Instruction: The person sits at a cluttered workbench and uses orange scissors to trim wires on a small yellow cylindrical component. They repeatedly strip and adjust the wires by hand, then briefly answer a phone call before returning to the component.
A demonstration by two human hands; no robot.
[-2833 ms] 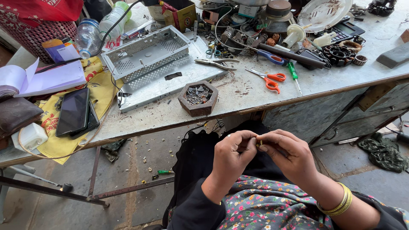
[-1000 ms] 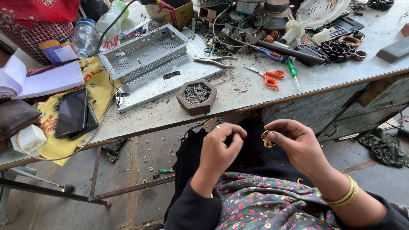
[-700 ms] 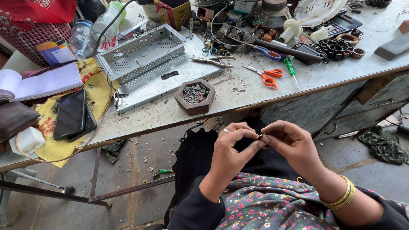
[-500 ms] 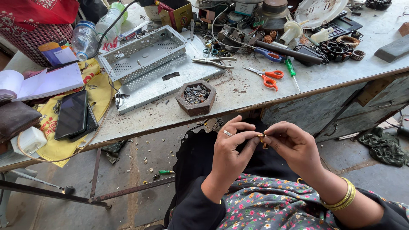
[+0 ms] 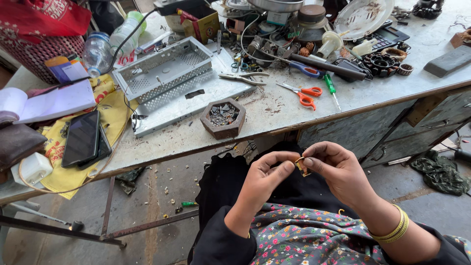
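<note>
Over my lap, below the table edge, both hands meet on a small brass-coloured metal part [image 5: 300, 166]. My left hand [image 5: 267, 177] pinches it with thumb and forefinger from the left. My right hand [image 5: 338, 169], with gold bangles at the wrist, grips it from the right. A hexagonal wooden dish [image 5: 223, 118] of small metal bits stands on the table straight ahead of my hands.
The worn table [image 5: 274, 110] carries a perforated metal casing [image 5: 164, 71], orange-handled scissors [image 5: 304, 94], a green screwdriver [image 5: 332, 91], pliers, two phones [image 5: 83, 138] on yellow cloth, an open notebook, plastic bottles and a heap of parts at the back. Small bits litter the floor.
My hands drew apart a second ago, then came together again. Now both pinch the small part, held slightly lower and closer to me.
</note>
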